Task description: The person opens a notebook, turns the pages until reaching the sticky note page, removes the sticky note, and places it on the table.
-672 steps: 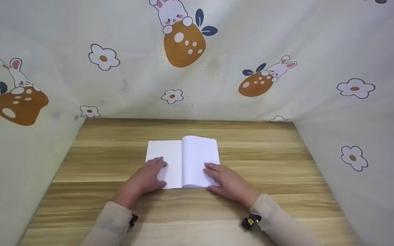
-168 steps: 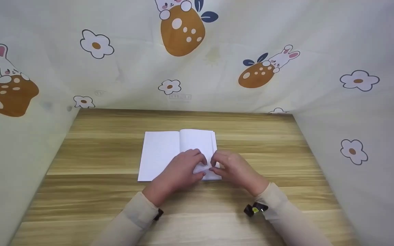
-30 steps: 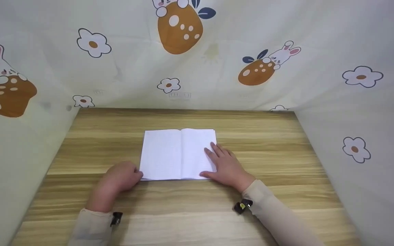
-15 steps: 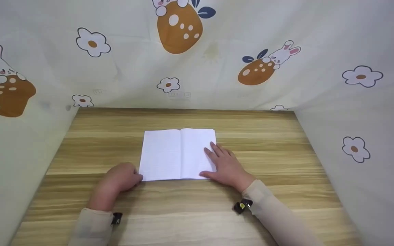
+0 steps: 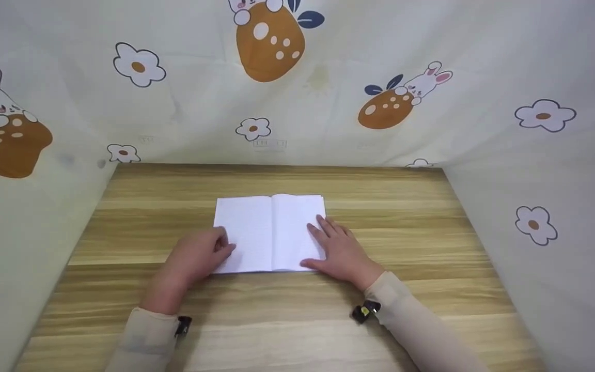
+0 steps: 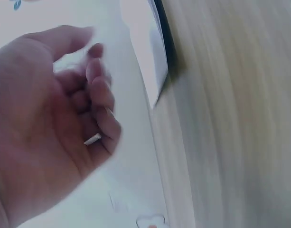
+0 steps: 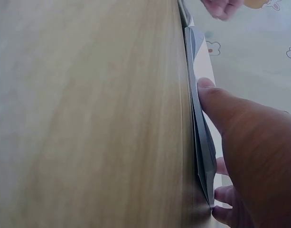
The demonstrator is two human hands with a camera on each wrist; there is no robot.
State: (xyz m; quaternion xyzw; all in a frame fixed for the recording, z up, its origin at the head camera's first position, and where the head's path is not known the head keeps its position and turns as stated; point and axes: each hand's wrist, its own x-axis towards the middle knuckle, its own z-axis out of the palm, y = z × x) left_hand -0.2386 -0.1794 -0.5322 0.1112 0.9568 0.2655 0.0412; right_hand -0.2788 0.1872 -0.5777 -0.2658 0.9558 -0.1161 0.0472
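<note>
Notebook (image 5: 248, 217) laid flat near middle of wood-grained surface (image 5: 277, 330), two white pages turned up. Outer edge of left page overlapped by left hand (image 5: 197, 258): fingers loosely curled, thumb tip parted from fingertips; contact with page cannot be told. Right page rested on by right hand (image 5: 344, 256), fingers spread. Hands set well apart. Pages too pale for any writing to be read. Backdrop (image 5: 189, 108) printed with rabbits, flowers; faint low print illegible.
</note>
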